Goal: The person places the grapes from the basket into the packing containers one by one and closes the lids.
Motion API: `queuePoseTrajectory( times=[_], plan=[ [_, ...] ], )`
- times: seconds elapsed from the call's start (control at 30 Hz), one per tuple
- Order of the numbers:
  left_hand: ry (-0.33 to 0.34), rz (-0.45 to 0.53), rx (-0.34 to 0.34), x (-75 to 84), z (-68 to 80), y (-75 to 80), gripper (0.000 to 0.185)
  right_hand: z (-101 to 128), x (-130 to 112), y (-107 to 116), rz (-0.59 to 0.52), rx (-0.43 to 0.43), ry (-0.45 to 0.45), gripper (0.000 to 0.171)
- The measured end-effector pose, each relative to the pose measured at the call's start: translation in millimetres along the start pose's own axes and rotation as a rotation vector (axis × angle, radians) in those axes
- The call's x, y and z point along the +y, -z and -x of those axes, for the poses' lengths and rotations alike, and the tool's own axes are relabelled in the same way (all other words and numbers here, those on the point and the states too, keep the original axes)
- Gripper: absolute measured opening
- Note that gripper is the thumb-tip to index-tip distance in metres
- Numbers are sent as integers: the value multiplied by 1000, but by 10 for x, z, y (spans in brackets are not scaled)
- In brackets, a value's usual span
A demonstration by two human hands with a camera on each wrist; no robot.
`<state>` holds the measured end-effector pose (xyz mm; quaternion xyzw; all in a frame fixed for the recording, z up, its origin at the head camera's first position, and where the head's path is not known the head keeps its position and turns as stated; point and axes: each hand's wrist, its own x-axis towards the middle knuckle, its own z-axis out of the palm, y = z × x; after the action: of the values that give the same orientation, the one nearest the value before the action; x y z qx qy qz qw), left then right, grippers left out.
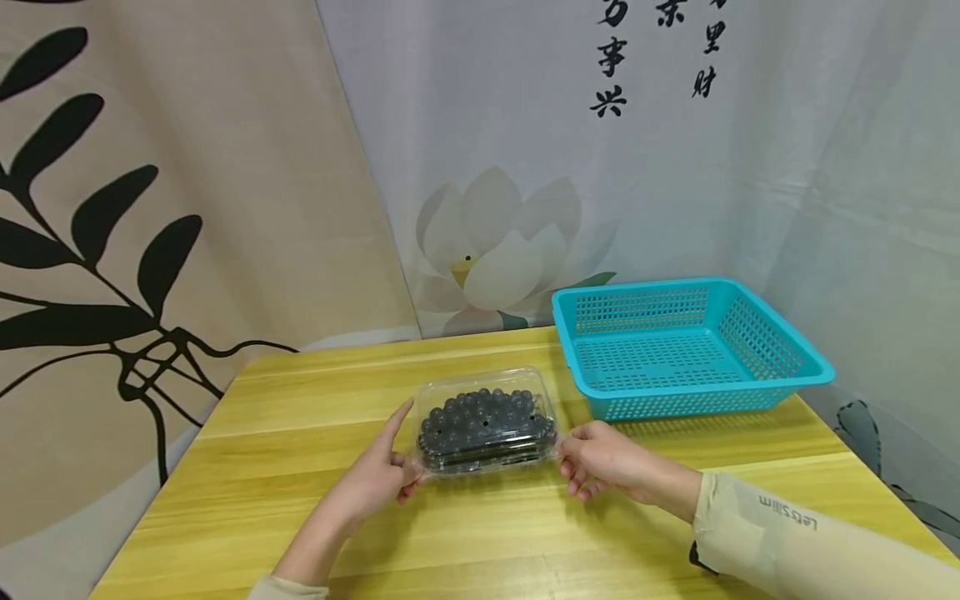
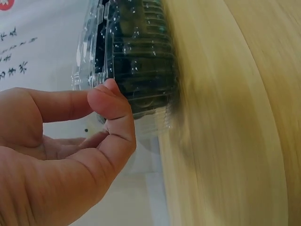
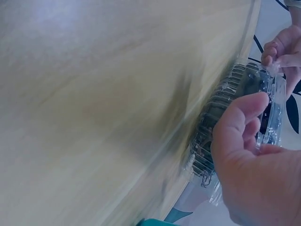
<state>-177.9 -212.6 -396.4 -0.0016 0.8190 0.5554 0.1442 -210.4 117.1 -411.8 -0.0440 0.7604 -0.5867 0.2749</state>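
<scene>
A clear plastic clamshell box [image 1: 486, 422] full of dark round fruit, like grapes, sits on the wooden table with its lid down. At its near left corner, my left hand [image 1: 378, 475] pinches the rim between thumb and a finger, while the index finger stretches along the left side. My right hand [image 1: 603, 460] pinches the near right corner of the rim. In the left wrist view, the thumb [image 2: 115, 106] meets a fingertip at the box's seam. The right wrist view has the ribbed side of the box [image 3: 225, 101] partly hidden behind the right hand's fingers.
A blue plastic basket [image 1: 690, 350] with perforated walls stands at the back right of the table [image 1: 300, 433], close to the box. A printed curtain [image 1: 480, 150] hangs right behind the table's back edge.
</scene>
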Motion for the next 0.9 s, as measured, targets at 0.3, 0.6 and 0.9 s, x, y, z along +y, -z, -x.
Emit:
queuePoseTrajectory(
  times=[0.3,0.6,0.9],
  plan=[
    [24,-17,56,-36,-2,35,88,23,-14,-27,44,-22,19,23],
    [35,-10,75,-40,-5,83,84,31,-33,-30,19,-37,10,26],
    [38,-16,66,-17,15,98,83,17,-31,-52,27,-43,20,24]
  ],
)
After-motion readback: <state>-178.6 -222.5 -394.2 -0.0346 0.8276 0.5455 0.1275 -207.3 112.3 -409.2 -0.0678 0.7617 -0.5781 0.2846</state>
